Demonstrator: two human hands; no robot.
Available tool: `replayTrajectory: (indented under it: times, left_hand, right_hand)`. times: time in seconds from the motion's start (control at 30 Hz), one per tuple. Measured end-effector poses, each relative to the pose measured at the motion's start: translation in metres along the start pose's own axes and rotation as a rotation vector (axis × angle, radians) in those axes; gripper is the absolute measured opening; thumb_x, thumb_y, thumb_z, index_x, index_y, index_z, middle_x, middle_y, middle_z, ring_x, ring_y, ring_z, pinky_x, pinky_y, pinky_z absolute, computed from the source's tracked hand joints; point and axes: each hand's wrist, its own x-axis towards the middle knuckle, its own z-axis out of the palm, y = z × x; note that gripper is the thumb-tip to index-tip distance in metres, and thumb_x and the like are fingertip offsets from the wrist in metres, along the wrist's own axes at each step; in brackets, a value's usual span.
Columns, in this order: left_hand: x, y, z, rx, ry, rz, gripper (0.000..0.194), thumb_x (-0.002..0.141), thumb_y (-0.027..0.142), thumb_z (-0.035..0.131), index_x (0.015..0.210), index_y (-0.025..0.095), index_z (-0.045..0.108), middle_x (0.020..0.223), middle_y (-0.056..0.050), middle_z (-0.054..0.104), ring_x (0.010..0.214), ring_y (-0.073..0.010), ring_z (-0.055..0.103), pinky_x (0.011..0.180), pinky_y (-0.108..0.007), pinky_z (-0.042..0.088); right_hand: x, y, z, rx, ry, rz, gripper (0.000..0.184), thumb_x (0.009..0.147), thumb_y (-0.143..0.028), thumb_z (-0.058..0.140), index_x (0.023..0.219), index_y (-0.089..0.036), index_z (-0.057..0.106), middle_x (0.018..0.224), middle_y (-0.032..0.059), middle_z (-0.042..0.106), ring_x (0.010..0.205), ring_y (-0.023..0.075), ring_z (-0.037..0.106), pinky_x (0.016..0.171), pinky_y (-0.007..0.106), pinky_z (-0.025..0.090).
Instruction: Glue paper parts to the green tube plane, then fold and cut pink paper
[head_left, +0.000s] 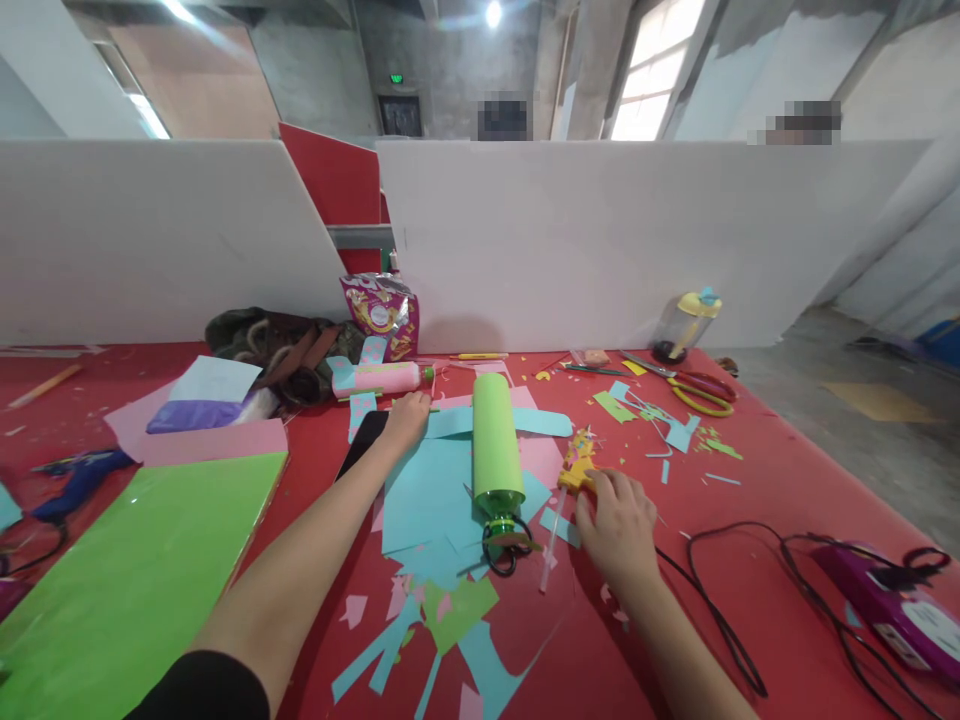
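Note:
My left hand reaches far forward and rests on the edge of a light blue paper sheet, just in front of a pink-wrapped bottle; its fingers curl down, closed on the paper's edge. My right hand lies on the red table with its fingers closed round the yellow glue gun. Between the hands lies a bottle wrapped in green paper, its green cap toward me, with black scissors at that cap.
A large green sheet and pink sheets lie at the left, beside a blue glue gun. Red-handled scissors, paper scraps and a small jar sit at the right back. Black cables run to a purple device. White partitions stand behind.

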Motion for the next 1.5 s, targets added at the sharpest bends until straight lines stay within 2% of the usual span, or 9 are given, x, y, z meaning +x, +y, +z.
replayTrajectory:
  times: [0.17,0.37,0.57,0.7,0.9,1.03,1.13,1.3,1.5]
  left_hand:
    - [-0.003,0.007,-0.009,-0.207,0.047,-0.030,0.022,0.083,0.026,0.049,0.102,0.014,0.053,0.106,-0.007,0.054,0.095,-0.0197,0.053,0.081,-0.041,0.044]
    - [-0.018,0.041,-0.027,-0.594,0.090,-0.124,0.008,0.079,0.013,0.043,0.081,0.016,0.051,0.090,-0.007,0.055,0.090,-0.0196,0.054,0.085,-0.038,0.040]
    - [-0.055,0.077,-0.045,-1.103,-0.162,-0.252,0.013,0.077,0.028,0.046,0.082,0.016,0.043,0.066,0.001,0.053,0.051,-0.0092,0.052,0.050,-0.023,0.044]
    - [-0.070,0.083,-0.056,-1.332,-0.320,-0.315,0.026,0.069,0.035,0.058,0.081,0.015,0.046,0.062,0.003,0.049,0.045,-0.0053,0.047,0.046,-0.020,0.040]
    - [-0.077,0.084,-0.066,-1.554,-0.472,-0.377,0.034,0.061,0.019,0.069,0.090,0.012,0.052,0.067,0.001,0.055,0.050,-0.0055,0.049,0.050,-0.019,0.041]
    - [-0.080,0.083,-0.069,-1.576,-0.486,-0.386,0.028,0.066,0.014,0.065,0.091,0.011,0.053,0.075,-0.003,0.061,0.053,-0.0062,0.052,0.052,-0.020,0.042]
    - [-0.081,0.081,-0.070,-1.511,-0.467,-0.386,0.025,0.067,0.014,0.064,0.089,0.011,0.052,0.079,-0.005,0.063,0.055,-0.0066,0.054,0.053,-0.020,0.043]
    - [-0.081,0.080,-0.073,-1.454,-0.458,-0.381,0.025,0.064,0.020,0.068,0.083,0.011,0.053,0.072,-0.002,0.061,0.055,-0.0074,0.055,0.056,-0.021,0.044]
    - [-0.081,0.083,-0.078,-1.325,-0.459,-0.348,0.025,0.059,0.021,0.069,0.076,0.013,0.053,0.060,0.003,0.059,0.053,-0.0089,0.057,0.055,-0.022,0.043]
  right_hand:
    - [0.002,0.004,-0.001,-0.175,-0.093,0.110,0.039,0.071,-0.013,0.043,0.110,-0.011,0.050,0.111,0.0175,0.053,0.098,0.0307,0.048,0.078,0.045,0.036]
    - [0.002,0.009,0.003,-0.207,-0.224,0.117,0.042,0.073,-0.008,0.037,0.114,-0.012,0.048,0.092,0.0175,0.059,0.085,0.0306,0.053,0.068,0.045,0.039]
    - [0.008,0.009,-0.008,-0.199,-0.375,0.177,0.049,0.072,-0.009,0.040,0.121,-0.008,0.040,0.094,0.0182,0.059,0.088,0.0302,0.056,0.065,0.037,0.040]
    - [0.012,0.008,-0.015,-0.200,-0.481,0.201,0.044,0.074,-0.011,0.038,0.117,-0.008,0.043,0.096,0.0161,0.060,0.089,0.0259,0.057,0.066,0.030,0.039]
    - [0.013,0.012,-0.017,-0.016,-0.353,0.264,0.040,0.074,-0.012,0.035,0.112,-0.007,0.044,0.097,0.0163,0.060,0.088,0.0257,0.057,0.069,0.031,0.039]
    - [0.013,0.011,-0.021,0.287,-0.230,0.361,0.034,0.072,-0.029,0.041,0.103,-0.015,0.048,0.072,0.0057,0.061,0.064,0.0209,0.058,0.055,0.027,0.039]
    - [0.010,0.005,-0.023,0.527,-0.218,0.389,0.024,0.067,-0.037,0.046,0.083,-0.019,0.051,0.049,-0.0034,0.049,0.043,0.0145,0.046,0.044,0.024,0.033]
    - [0.002,-0.007,-0.023,0.805,-0.254,0.442,0.018,0.064,-0.034,0.049,0.054,-0.021,0.043,0.045,-0.0031,0.041,0.043,0.0114,0.038,0.040,0.023,0.031]
    - [-0.007,-0.010,-0.014,1.079,-0.280,0.337,0.025,0.065,-0.032,0.051,0.084,-0.016,0.058,0.045,-0.0056,0.038,0.045,0.0110,0.039,0.046,0.024,0.036]
